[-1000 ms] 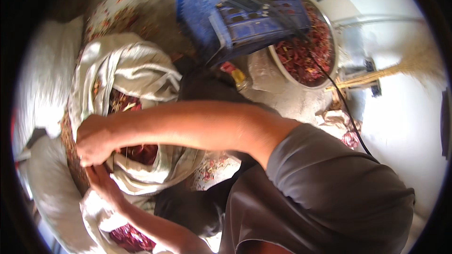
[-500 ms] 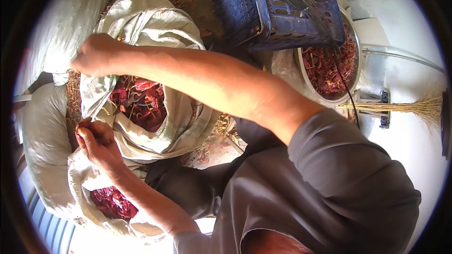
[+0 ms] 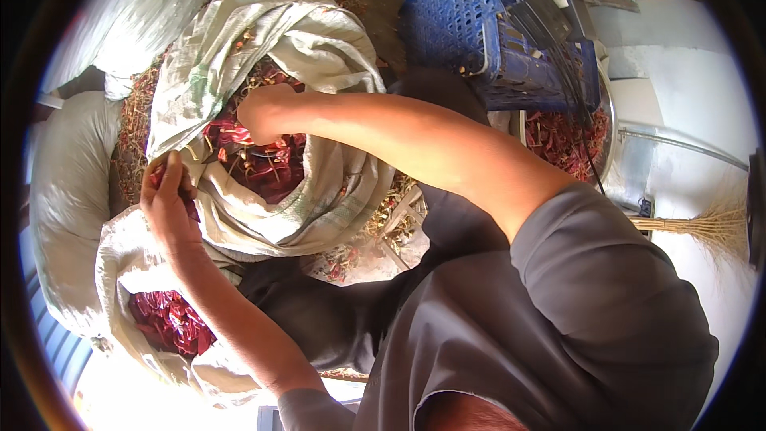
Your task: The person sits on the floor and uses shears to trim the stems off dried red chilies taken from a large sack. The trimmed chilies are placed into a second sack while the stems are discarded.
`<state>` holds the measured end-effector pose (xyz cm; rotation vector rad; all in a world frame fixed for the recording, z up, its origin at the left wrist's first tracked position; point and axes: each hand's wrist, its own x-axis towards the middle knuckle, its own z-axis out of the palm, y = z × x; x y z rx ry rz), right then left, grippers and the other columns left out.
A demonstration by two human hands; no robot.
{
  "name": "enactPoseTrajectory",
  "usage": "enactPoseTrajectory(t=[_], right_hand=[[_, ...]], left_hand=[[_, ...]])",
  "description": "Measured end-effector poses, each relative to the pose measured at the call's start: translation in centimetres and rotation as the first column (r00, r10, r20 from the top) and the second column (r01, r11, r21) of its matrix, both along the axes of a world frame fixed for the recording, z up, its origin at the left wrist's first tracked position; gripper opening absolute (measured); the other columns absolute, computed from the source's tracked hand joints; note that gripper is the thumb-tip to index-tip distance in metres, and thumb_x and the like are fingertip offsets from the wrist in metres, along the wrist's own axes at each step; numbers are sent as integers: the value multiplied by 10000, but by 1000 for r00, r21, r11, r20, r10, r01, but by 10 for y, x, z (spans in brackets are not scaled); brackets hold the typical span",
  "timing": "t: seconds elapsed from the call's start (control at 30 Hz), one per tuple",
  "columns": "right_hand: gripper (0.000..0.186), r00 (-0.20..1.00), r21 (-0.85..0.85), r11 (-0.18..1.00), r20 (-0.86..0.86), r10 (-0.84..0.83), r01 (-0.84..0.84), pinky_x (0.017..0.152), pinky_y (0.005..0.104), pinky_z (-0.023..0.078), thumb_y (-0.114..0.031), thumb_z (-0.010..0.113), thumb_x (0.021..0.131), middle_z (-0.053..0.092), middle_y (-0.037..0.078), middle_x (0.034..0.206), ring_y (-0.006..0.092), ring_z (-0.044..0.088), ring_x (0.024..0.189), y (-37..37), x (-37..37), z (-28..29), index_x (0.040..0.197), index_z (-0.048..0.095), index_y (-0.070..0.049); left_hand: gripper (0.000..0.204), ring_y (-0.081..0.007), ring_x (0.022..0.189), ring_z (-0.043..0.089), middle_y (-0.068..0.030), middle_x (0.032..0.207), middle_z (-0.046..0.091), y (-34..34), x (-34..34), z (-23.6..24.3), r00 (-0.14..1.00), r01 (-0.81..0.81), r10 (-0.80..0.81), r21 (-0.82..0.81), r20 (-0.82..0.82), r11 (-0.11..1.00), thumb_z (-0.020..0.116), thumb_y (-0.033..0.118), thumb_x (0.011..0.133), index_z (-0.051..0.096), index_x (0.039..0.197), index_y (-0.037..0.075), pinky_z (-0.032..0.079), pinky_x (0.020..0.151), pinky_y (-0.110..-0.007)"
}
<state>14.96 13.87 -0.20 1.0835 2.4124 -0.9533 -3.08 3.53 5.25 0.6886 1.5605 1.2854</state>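
My right hand has come in over the mouth of the big sack.

The large cream woven-plastic sack [image 3: 339, 36] stands in front of me, its rim rolled back; the blue latticed plastic crate [image 3: 447, 24] is beyond it, and the smaller whitish woven sack [image 3: 124, 247] sits near my left forearm. My right hand [image 3: 267, 112] was out past the rim half a second ago; now it is at the dried red peppers [image 3: 283, 183] inside, so I judge the work has returned to them. Its fingers are hidden, so I cannot tell whether they grip. My left hand [image 3: 170, 203], just outside the rim, is curled around a small dark-red piece [image 3: 162, 172], probably pepper.
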Motion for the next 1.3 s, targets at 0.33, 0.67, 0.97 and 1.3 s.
enactPoseTrajectory(t=[0.33, 0.67, 0.97, 1.3], right_hand=[[279, 619, -127, 984, -766, -175, 122, 670, 399, 536, -203, 709, 829, 690, 194, 784, 295, 704, 744, -26, -15, 41, 905, 616, 49], [405, 656, 49, 991, -753, -45, 125, 436, 358, 434, -399, 565, 976, 564, 93, 512, 191, 561, 444, -5, -28, 47, 798, 660, -47], [426, 669, 218, 972, -736, 104, 89, 507, 365, 451, -403, 579, 942, 592, 134, 565, 221, 572, 477, 9, -37, 48, 772, 683, -26], [423, 370, -539, 839, -767, -524, 72, 390, 288, 380, -309, 599, 913, 507, 37, 480, 115, 468, 411, -3, -45, 68, 554, 523, -98]], left_hand=[[179, -28, 651, 459, 52, 783, 605, -3, 9, -3, 948, 9, -26, -54, -316, 999, 674, 150, 907, 696, 1041, 33, 350, 567, -204], [191, -99, 599, 517, -42, 675, 603, -10, 13, 2, 806, 116, -142, -83, -575, 990, 717, 173, 864, 653, 944, 13, 450, 571, -287], [186, -65, 750, 589, -35, 874, 711, -15, 12, 8, 902, 135, -78, 105, -426, 985, 684, 101, 897, 671, 1059, 9, 483, 679, -236], [90, -9, 534, 387, 39, 636, 541, -18, 10, 30, 972, -125, 158, 186, -172, 975, 639, 88, 944, 696, 1002, 49, 287, 449, -200]])
